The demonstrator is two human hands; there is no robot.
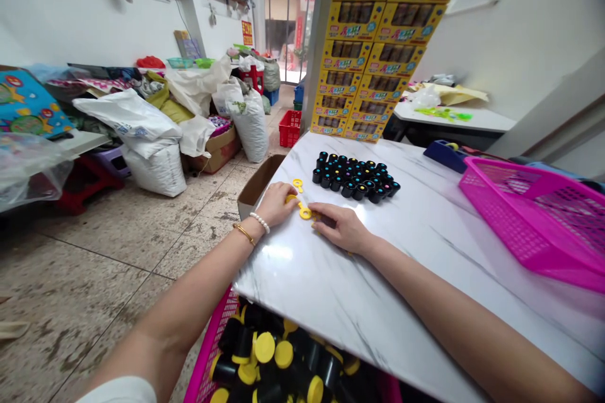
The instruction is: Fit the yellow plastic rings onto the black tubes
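Yellow rings (302,201), three, both hands (278,201) touching

A right hand (341,227) covers part of the yellow rings (305,212) on the marble table, hiding what its fingers grip. The table edge conceals much of the lower pink basket (208,352); the frame's right edge crops the upper pink basket (534,214).
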